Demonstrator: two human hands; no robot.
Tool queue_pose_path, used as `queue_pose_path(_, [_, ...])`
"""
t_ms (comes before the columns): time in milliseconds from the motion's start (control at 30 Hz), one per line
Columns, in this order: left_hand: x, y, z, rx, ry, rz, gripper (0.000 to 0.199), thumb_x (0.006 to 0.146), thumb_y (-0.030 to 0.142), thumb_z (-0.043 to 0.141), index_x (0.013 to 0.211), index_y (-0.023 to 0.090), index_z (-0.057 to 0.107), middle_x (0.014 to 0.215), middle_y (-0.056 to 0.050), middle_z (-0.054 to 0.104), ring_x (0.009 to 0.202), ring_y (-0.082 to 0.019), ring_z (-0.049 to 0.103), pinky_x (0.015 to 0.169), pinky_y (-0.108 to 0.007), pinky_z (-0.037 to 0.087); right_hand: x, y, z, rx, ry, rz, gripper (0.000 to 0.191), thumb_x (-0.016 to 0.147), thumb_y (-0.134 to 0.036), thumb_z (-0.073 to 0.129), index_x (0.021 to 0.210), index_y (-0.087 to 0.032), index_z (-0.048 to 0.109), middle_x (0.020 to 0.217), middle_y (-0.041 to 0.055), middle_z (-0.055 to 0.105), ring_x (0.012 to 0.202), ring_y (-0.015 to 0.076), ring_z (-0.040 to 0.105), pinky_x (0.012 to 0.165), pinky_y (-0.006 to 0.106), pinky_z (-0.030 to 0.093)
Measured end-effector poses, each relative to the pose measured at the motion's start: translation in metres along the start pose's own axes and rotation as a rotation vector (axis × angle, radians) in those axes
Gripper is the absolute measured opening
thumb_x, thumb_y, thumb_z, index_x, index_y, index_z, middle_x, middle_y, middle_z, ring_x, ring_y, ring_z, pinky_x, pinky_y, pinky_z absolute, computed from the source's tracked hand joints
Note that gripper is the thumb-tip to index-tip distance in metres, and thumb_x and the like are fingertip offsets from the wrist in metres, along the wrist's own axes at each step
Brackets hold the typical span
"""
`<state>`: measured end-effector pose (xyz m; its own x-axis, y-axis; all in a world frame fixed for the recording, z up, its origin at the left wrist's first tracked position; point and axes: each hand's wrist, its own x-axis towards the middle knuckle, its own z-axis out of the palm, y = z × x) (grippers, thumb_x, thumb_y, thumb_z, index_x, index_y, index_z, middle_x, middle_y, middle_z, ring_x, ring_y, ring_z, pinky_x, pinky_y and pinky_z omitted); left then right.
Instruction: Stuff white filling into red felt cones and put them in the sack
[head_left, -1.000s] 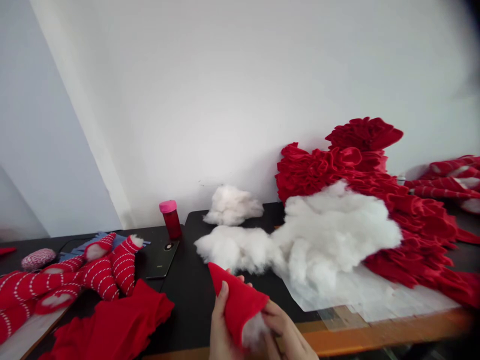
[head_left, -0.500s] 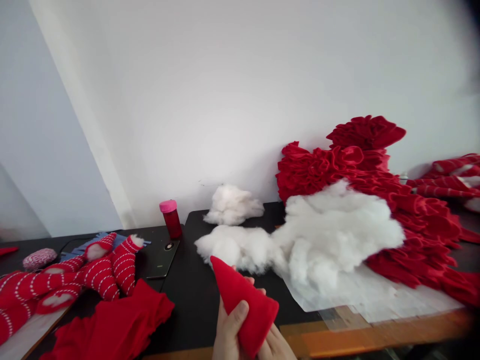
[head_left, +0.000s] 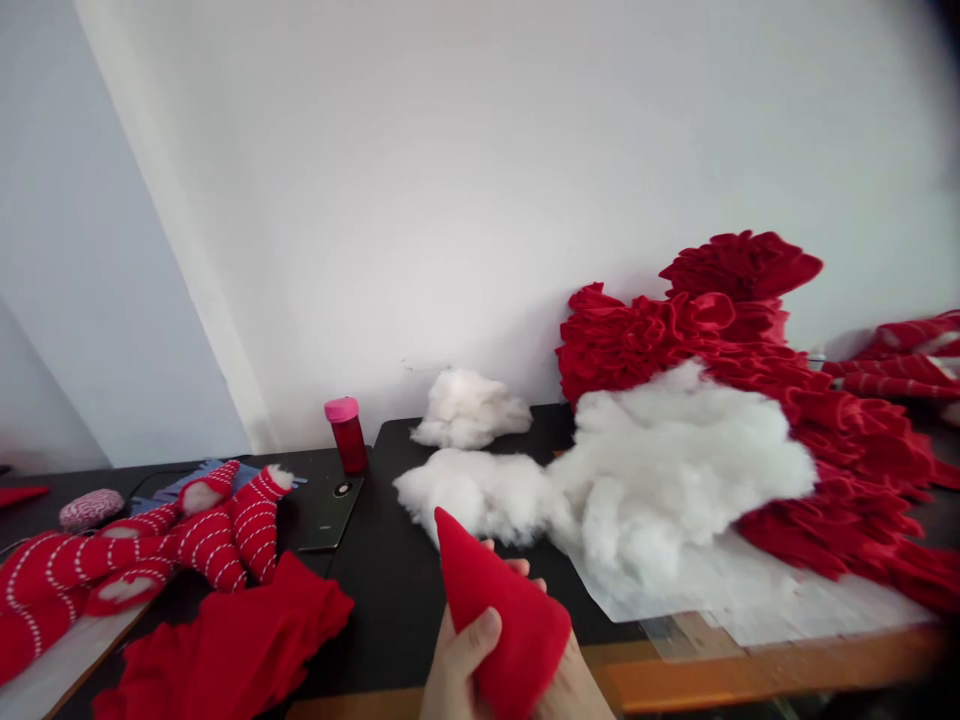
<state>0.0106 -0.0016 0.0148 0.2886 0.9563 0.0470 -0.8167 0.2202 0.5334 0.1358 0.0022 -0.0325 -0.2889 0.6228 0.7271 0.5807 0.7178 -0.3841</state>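
Observation:
A red felt cone hat point(head_left: 499, 615) rises at the bottom middle, its pointed tip up and to the left. My left hand point(head_left: 459, 665) is closed around its left side, the thumb pressed on the front. Against the cone's lower right side lies my right hand point(head_left: 581, 685), partly hidden behind the felt. Fingertips show past the cone's far edge. The cone's lower end is out of clear sight. Just beyond the tip sits a clump of white stuffing point(head_left: 480, 490), with a larger heap of stuffing point(head_left: 675, 460) to the right.
Piled red felt pieces point(head_left: 645, 340) lean against the wall. To the left are more red felt point(head_left: 232, 640), striped stuffed pieces point(head_left: 206, 545), a phone point(head_left: 330, 520), a pink-lidded red bottle point(head_left: 346, 440) and a ball of yarn point(head_left: 90, 510). A white sheet point(head_left: 750, 590) lies beneath the stuffing.
The view has shifted slightly left. Both hands and the cone sit a little further right in the picture, and the cone has turned slightly more upright. The hold is kept.

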Motion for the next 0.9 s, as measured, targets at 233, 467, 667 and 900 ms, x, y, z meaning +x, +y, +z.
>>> queue_pose_path(233, [-0.001, -0.011, -0.003, -0.117, -0.063, 0.018, 0.041, 0.075, 0.034, 0.069, 0.114, 0.023, 0.065, 0.119, -0.012, 0.066, 0.119, -0.031, 0.054, 0.106, -0.048, 0.034, -0.011, -0.011, 0.001, -0.058, -0.101, -0.09, 0.043, 0.09, -0.017, 0.053, 0.132, -0.025, 0.048, 0.12, 0.0111, 0.063, 0.109, 0.0318, 0.059, 0.084, 0.047, 0.056])
queue_pose_path(467, [0.006, -0.008, -0.017, -0.244, 0.012, -0.114, 0.03, 0.08, 0.033, 0.062, 0.106, 0.02, 0.071, 0.116, -0.012, 0.068, 0.117, -0.03, 0.055, 0.108, -0.048, 0.031, 0.006, -0.023, -0.013, -0.015, -0.101, -0.05, 0.045, 0.085, -0.018, 0.058, 0.129, -0.025, 0.051, 0.127, 0.0101, 0.057, 0.12, 0.0316, 0.051, 0.095, 0.045, 0.05])
queue_pose_path(667, [0.011, -0.001, -0.021, -0.269, 0.123, 0.037, 0.028, 0.085, 0.03, 0.053, 0.104, 0.021, 0.072, 0.112, -0.01, 0.07, 0.114, -0.029, 0.058, 0.107, -0.05, 0.032, -0.002, -0.033, -0.016, 0.157, 0.338, 0.332, 0.047, 0.081, -0.018, 0.063, 0.125, -0.028, 0.049, 0.125, 0.0112, 0.053, 0.113, 0.0297, 0.056, 0.089, 0.041, 0.053])
queue_pose_path(900, [0.009, -0.014, -0.012, -0.031, 0.215, 0.009, 0.042, 0.074, 0.045, 0.068, 0.108, 0.02, 0.065, 0.104, -0.011, 0.068, 0.101, -0.028, 0.063, 0.09, -0.04, 0.047, 0.02, -0.023, -0.01, 0.452, 0.32, 0.571, 0.028, 0.076, -0.013, 0.052, 0.102, -0.021, 0.06, 0.1, 0.0055, 0.066, 0.092, 0.0218, 0.064, 0.081, 0.03, 0.052])
